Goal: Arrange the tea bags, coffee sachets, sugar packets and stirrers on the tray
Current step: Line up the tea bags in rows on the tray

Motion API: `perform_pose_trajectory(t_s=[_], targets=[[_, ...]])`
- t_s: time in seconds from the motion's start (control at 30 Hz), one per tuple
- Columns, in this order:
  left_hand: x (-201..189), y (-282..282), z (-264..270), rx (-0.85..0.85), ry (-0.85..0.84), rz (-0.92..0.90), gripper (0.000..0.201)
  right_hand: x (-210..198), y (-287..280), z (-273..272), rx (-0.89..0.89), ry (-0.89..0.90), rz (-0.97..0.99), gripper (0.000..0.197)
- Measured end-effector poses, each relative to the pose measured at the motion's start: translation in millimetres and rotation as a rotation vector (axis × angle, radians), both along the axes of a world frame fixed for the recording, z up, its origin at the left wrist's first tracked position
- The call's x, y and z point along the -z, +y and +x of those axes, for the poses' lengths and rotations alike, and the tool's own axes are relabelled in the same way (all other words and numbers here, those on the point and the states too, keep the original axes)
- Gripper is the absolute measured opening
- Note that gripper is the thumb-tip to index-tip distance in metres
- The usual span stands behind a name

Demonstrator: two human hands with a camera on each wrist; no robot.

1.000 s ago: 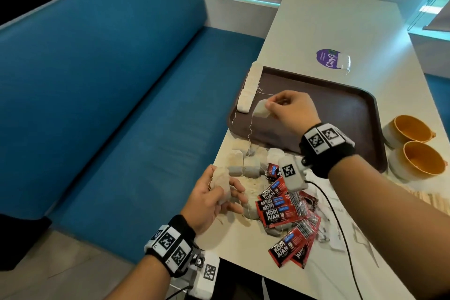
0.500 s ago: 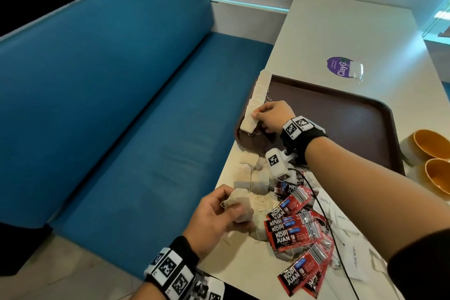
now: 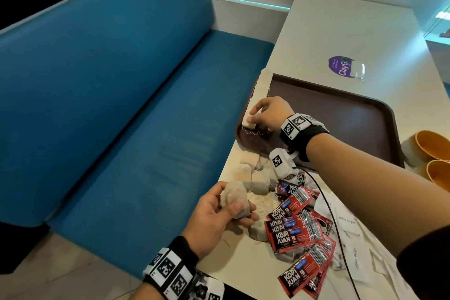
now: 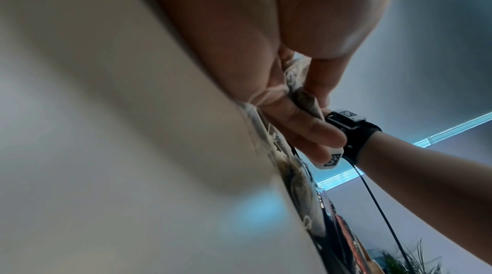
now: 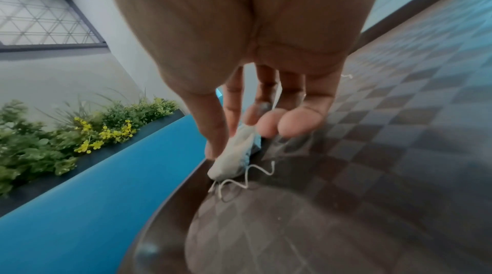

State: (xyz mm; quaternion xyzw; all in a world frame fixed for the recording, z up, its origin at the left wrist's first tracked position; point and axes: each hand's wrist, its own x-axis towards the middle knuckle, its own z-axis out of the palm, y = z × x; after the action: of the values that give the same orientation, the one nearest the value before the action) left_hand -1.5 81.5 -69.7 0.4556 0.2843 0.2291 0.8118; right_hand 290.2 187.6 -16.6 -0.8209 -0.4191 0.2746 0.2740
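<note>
Right hand: right hand (image 3: pixel 269 114) reaches over the near left corner of the tray (image 3: pixel 360 114), knuckles up; thumb and fingers pinch a tea bag (image 3: pixel 250 122) against the tray's left rim, at the near end of a row of tea bags (image 3: pixel 261 85); its string (image 5: pixel 247 175) curls on the tray floor
Left hand: left hand (image 3: pixel 219 217) held over the table's edge, palm turned in; thumb and fingers pinch a second tea bag (image 3: pixel 235 202)
Around: loose tea bags (image 3: pixel 258 178), red coffee sachets (image 3: pixel 294 231) and white sugar packets (image 3: pixel 350 234) heaped on the table (image 3: pixel 341 31) near the tray; two orange cups (image 3: pixel 433 156) to the right; blue bench (image 3: pixel 121 105) to the left
Textures: tray dark brown with a chequered pattern; tea bags pale, soft paper; sachets glossy
</note>
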Motion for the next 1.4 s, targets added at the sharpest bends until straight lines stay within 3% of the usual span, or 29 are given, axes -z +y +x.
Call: perform_pose_trajectory(t_s=[0.37,0.67,0.8,0.97,1.17,1.4], targets=[[-6,0,2,-0.025,0.000,-0.015,0.041,-1,1,-2,-0.065,0.017,-0.086,0.035],[-2,0,1,-0.004,-0.082,-0.018,0.047,-43,-63,-33,0.018,0.298,0.122,0.014],[-4,-2,3,-0.027,-0.068,-0.017,0.044,-48,-121,-68,-0.006,0.414,0.140,0.012],[-1,-3,4,-0.046,-0.123,-0.030,0.037,-28,-168,-107,-0.010,0.452,0.137,0.025],[-9,-4,3,-0.072,-0.085,-0.011,0.029,-19,-187,-131,-0.033,0.446,0.155,0.017],[-9,-4,5,-0.090,-0.010,0.020,0.024,-17,-198,-138,0.092,0.520,0.252,0.014]])
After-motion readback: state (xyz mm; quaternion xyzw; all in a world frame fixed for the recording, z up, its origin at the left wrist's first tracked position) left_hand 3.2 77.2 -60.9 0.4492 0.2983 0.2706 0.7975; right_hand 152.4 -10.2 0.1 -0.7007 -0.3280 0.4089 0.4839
